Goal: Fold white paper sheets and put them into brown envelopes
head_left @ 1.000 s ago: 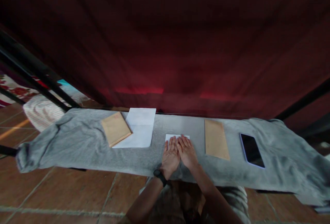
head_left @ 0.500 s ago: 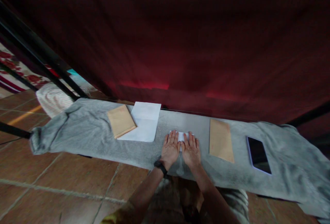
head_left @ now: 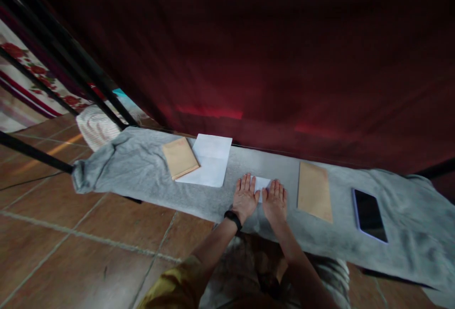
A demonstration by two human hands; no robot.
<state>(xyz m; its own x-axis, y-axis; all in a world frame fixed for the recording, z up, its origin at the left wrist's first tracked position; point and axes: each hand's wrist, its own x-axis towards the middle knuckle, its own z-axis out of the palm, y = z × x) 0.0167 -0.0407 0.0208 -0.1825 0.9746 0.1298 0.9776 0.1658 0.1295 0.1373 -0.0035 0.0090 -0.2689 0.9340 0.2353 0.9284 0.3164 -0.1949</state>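
Both of my hands lie flat, fingers stretched out, on a small folded white paper [head_left: 261,184] on a bench covered with a grey cloth [head_left: 135,171]. My left hand [head_left: 244,197], with a black band at the wrist, presses the paper's left part. My right hand [head_left: 275,201] presses its right part. A strip of white shows between them. Left of the hands lies a white sheet [head_left: 209,161] with a brown envelope [head_left: 179,157] partly on it. To the right lies a long brown envelope [head_left: 314,191].
A phone [head_left: 368,214] with a dark screen lies face up at the bench's right end. A dark red curtain [head_left: 249,53] hangs behind the bench. Black metal bars [head_left: 64,72] rise at the left. Brown floor tiles [head_left: 71,252] spread in front.
My hands have slid apart sideways on the folded paper, so a white strip now shows between them. The camera has turned, shifting the whole scene.
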